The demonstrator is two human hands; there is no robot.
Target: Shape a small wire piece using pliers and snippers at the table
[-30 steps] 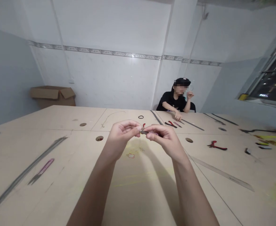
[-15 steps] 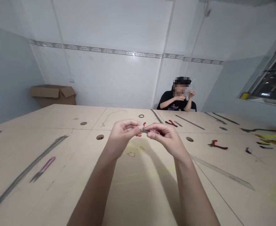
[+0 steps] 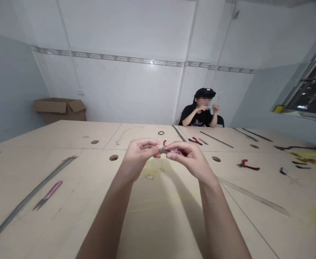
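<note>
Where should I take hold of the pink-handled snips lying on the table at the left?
Probably best by the pink handle of the pink-handled snips, coming from above. They lie flat on the table, the handle at the far end and the dark blades nearer the camera; a long metal strip runs close alongside.

Very little has been moved. The left hand and the right hand are kept together above the tabletop, and the small purple tool pinched between them has been tipped a little flatter. One second ago a hand of the person at the far side was laid on the tabletop by the red pliers. Now that hand has been lifted up near the chin, and both hands are held up there.
</note>
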